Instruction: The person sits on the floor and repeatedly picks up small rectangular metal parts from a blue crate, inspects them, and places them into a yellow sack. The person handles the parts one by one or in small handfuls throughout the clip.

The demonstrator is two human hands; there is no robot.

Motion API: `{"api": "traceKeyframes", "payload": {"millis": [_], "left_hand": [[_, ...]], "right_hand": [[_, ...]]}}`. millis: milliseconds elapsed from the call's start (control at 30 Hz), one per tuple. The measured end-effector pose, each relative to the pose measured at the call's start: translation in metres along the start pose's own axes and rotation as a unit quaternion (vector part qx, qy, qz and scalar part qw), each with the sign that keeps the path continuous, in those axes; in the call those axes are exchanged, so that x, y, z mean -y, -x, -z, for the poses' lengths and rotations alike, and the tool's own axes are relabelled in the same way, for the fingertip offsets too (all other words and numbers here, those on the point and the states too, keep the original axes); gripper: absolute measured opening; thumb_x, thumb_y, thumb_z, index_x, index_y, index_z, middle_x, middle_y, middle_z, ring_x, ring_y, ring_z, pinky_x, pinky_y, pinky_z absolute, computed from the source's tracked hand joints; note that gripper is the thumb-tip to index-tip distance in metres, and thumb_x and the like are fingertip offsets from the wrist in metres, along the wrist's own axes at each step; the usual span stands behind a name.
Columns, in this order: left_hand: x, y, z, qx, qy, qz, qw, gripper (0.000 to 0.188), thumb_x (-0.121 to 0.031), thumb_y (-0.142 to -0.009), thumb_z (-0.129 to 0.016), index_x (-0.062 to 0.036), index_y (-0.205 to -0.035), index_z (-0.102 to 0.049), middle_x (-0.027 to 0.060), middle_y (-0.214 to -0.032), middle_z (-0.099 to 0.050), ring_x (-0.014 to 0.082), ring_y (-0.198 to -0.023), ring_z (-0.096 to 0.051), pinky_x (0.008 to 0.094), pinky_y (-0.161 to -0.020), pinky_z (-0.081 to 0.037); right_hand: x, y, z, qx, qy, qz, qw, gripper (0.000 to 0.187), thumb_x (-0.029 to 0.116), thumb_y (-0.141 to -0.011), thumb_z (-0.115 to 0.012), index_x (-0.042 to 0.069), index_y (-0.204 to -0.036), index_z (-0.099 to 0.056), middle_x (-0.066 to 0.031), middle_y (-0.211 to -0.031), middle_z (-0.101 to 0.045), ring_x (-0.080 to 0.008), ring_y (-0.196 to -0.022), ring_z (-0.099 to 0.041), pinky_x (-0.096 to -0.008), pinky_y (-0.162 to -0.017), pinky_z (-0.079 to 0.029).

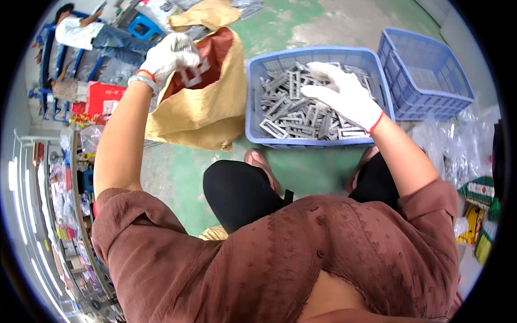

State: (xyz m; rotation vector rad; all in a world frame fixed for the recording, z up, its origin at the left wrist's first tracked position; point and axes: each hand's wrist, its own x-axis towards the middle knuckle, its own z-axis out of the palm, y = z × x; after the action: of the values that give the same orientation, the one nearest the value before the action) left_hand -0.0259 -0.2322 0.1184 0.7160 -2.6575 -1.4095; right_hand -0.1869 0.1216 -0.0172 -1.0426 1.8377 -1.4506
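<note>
My left hand (171, 56), in a white knit glove, is over the mouth of a tan woven sack (210, 116) with a reddish inside. Its fingers are closed on pale, slotted plastic frames (193, 74) that hang below them. A blue plastic basket (318, 142) stands on the floor before my feet, with many small grey rectangular frames (293, 116) heaped loosely in it. Over this heap reaches my right hand (347, 97), gloved too, its thumb and fingers apart. Nothing shows between them; whether the fingertips touch the frames I cannot tell.
Another blue basket (431, 102) adjoins the first at the right, with clear plastic bags (466, 142) beside it. Behind the sack lie more tan sacking (207, 14) and a blue stool (143, 26). A person (81, 33) reclines at the far left, above shelves of goods (67, 199).
</note>
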Motion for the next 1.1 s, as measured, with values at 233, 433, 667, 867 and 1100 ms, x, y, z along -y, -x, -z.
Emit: {"api": "traceKeyframes", "payload": {"millis": [233,433,667,867,1100], "left_hand": [[0.072,-0.015,0.005,0.091,-0.531,0.125,0.833,0.033,-0.023,-0.070,-0.076,-0.0126,-0.100,-0.067,0.0094,-0.093,-0.071,0.0266,-0.090,-0.068,0.0354,-0.079,-0.054],[0.085,0.005,0.066,-0.004,-0.500,0.155,0.852,0.074,-0.043,-0.080,-0.069,-0.0123,-0.144,-0.049,0.0179,-0.140,-0.056,0.0356,-0.128,-0.054,0.0382,-0.105,-0.043],[0.056,0.040,0.085,-0.114,-0.462,0.097,0.874,0.061,-0.044,-0.092,-0.061,-0.0072,-0.139,-0.054,0.0174,-0.136,-0.060,0.0295,-0.127,-0.056,0.0326,-0.106,-0.041],[-0.047,0.102,-0.101,-0.244,-0.370,-0.230,0.867,0.031,-0.015,-0.090,-0.072,-0.0042,-0.119,-0.071,0.0133,-0.120,-0.069,0.0182,-0.109,-0.065,0.0316,-0.099,-0.049],[0.001,0.094,-0.211,-0.161,-0.163,-0.105,0.968,0.030,-0.014,-0.089,-0.074,-0.0022,-0.116,-0.069,0.0097,-0.108,-0.073,0.0114,-0.087,-0.068,0.0263,-0.080,-0.054]], "right_hand": [[-0.023,-0.024,0.026,-0.065,0.193,0.017,0.979,0.069,0.050,-0.084,-0.070,0.003,-0.133,-0.057,-0.0202,-0.127,-0.064,-0.0340,-0.117,-0.061,-0.0399,-0.101,-0.047],[-0.079,-0.046,0.050,-0.032,0.296,-0.068,0.952,0.063,0.046,-0.085,-0.067,0.003,-0.130,-0.059,-0.0200,-0.129,-0.062,-0.0341,-0.121,-0.059,-0.0396,-0.102,-0.046],[-0.115,-0.070,0.024,0.079,0.494,-0.203,0.842,0.043,0.024,-0.083,-0.058,0.007,-0.122,-0.062,-0.0197,-0.127,-0.063,-0.0368,-0.117,-0.061,-0.0466,-0.101,-0.047],[-0.146,-0.106,-0.010,0.067,0.537,-0.084,0.837,0.027,0.011,-0.087,-0.056,0.007,-0.112,-0.065,-0.0193,-0.118,-0.066,-0.0364,-0.109,-0.065,-0.0469,-0.088,-0.054],[-0.195,-0.155,-0.067,0.140,0.580,-0.013,0.802,0.055,0.016,-0.097,-0.047,0.038,-0.146,-0.039,-0.0195,-0.133,-0.054,-0.0343,-0.114,-0.063,-0.0481,-0.089,-0.050]]}}
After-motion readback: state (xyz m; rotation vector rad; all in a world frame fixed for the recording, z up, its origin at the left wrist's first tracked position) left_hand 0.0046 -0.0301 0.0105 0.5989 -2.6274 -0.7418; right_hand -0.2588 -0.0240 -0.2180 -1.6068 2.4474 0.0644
